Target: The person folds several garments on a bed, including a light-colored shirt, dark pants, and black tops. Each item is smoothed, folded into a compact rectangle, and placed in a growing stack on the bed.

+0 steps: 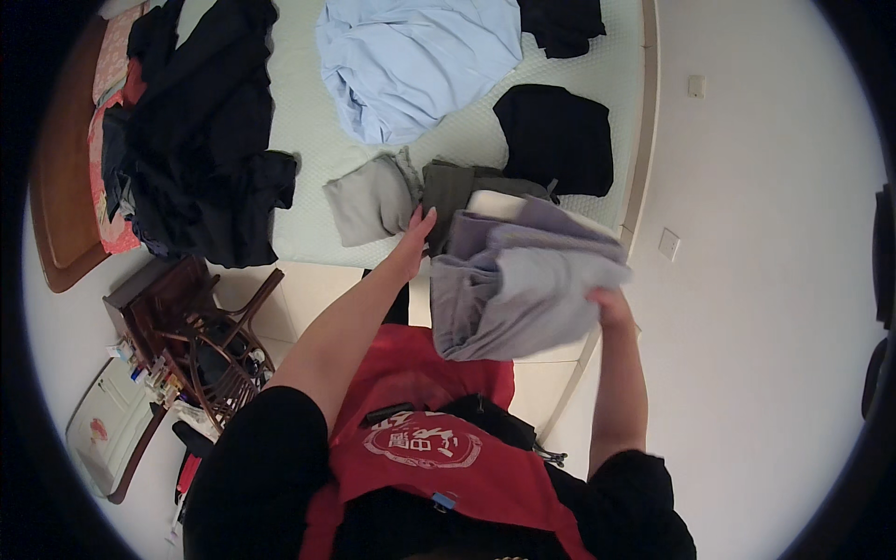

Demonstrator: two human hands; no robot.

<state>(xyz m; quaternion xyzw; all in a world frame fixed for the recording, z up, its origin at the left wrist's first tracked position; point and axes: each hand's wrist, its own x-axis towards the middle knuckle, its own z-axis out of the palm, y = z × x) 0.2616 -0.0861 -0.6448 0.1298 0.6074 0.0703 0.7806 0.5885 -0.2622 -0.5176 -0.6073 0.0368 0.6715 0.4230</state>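
Observation:
My right hand is closed on the right side of a folded grey garment, raised over the near edge of the bed and the floor. Under that garment, purple-grey and cream folds of cloth show, partly hidden. At the bed's near edge, my left hand has its fingers extended between a light grey folded garment and a dark olive-grey folded garment; whether it touches either I cannot tell. A folded black garment lies behind, to the right.
On the bed's pale quilted surface are a light blue cloth, a heap of black clothes at left and another black garment at far right. A wooden chair and a dark wooden cabinet stand at lower left. A white wall runs along the right.

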